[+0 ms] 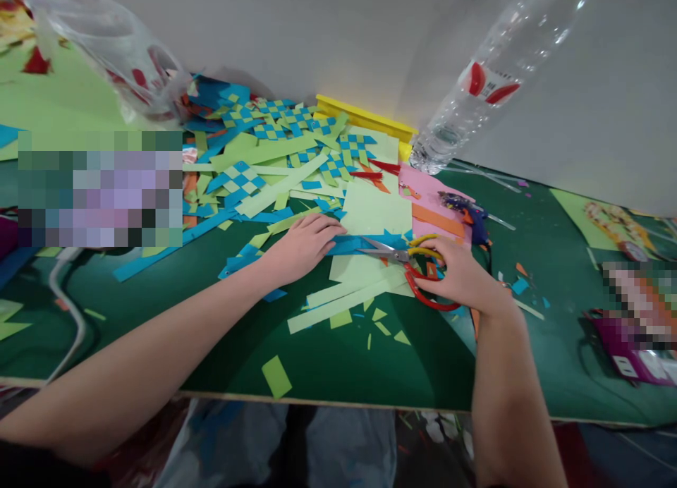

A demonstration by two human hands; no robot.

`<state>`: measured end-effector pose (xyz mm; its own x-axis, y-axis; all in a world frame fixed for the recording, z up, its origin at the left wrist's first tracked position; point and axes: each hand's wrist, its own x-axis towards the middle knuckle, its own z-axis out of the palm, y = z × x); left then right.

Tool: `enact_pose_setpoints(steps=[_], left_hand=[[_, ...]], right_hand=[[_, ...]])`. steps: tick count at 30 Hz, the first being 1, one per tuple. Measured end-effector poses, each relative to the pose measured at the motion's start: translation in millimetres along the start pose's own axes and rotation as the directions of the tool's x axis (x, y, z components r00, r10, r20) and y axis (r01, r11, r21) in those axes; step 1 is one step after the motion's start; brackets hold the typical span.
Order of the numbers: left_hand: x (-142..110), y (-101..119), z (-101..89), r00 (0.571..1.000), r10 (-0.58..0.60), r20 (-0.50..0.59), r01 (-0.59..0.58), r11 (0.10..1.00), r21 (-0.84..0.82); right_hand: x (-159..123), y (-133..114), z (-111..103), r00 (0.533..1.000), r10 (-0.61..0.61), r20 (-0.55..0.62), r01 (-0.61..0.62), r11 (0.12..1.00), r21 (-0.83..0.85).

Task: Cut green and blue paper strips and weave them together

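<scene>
My right hand (pixel 458 273) grips a pair of scissors (pixel 400 256) by handles of red and yellow. The blades point left, a little apart, and lie across a blue paper strip (pixel 346 244). At the strip's left end is my left hand (pixel 304 245), fingers bent together and closed on it; the fingertips are partly hidden. Pale green paper sheets (pixel 374 213) lie under and behind the strip. Just in front are pale green paper strips (pixel 343 305) and small cut scraps. Left of my left hand lies a blue and green woven paper piece (pixel 240 262), partly covered by my wrist.
Woven blue-green paper pieces (pixel 269 132) and loose strips pile up behind my hands, near a yellow plastic bar (pixel 364 119). A clear bottle (pixel 491 86) stands by the wall. Pink paper (pixel 423 192) lies right. A white cable (pixel 79 319) runs at left over the green tabletop (pixel 222 361).
</scene>
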<state>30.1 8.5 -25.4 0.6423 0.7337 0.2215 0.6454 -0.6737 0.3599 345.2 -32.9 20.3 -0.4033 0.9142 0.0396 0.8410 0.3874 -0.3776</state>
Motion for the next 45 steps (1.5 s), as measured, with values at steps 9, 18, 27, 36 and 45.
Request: enact_pose_setpoints(steps=[9,18,27,36,45], left_hand=[[0.3,0.3,-0.2,1.0,-0.009,0.006,0.009,1.0,-0.005],[-0.1,0.5,-2.4,1.0,0.009,0.017,-0.009,1.0,-0.003],[-1.7,-1.7,-0.8,1.0,0.03,0.004,-0.03,0.999,-0.027],[-1.6,-0.8,-1.6,0.999,0.025,0.029,-0.026,0.999,0.034],[-1.8,-1.6,-1.1,0.999,0.027,0.03,-0.028,0.999,0.032]], right_hand=[[3.7,-4.6,7.2,0.998,-0.07,-0.011,0.07,0.998,0.012],[4.1,-3.1,12.3,0.998,-0.067,0.001,0.066,0.994,-0.092],[2.8,-0.3,13.9,0.996,-0.085,-0.024,0.081,0.986,-0.149],[3.4,1.1,15.0,0.997,-0.077,-0.015,0.073,0.984,-0.165],[4.0,2.2,12.3,0.995,-0.102,-0.024,0.098,0.986,-0.134]])
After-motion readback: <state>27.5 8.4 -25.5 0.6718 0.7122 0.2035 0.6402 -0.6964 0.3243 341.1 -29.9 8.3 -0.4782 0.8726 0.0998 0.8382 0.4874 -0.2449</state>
